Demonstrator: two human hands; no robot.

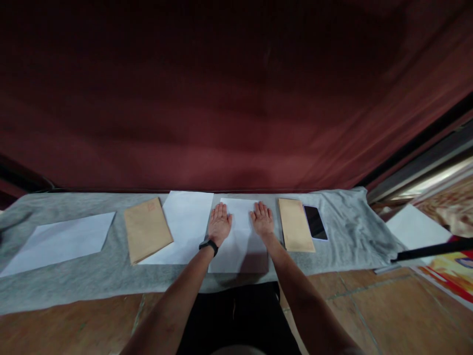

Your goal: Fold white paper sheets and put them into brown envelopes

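Observation:
A white sheet of paper (240, 251) lies flat on the grey cloth in front of me. My left hand (219, 223) rests palm down at its left edge, fingers stretched out, a dark watch (209, 245) on the wrist. On the sheet's right edge lies my right hand (262, 220), also flat with the fingers extended. Neither hand grips anything. Just left of my left hand is a second white sheet (188, 222), partly under a stack of brown envelopes (148, 229). Right of my right hand sits another brown envelope stack (296, 227).
A phone (315, 223) lies beside the right envelopes. Farther left is another white sheet (70, 239). The grey cloth (129, 281) covers a long narrow surface against a dark red panel (236, 123). Tiled floor (369, 305) shows below; a colourful printed package (451, 271) stands at the right.

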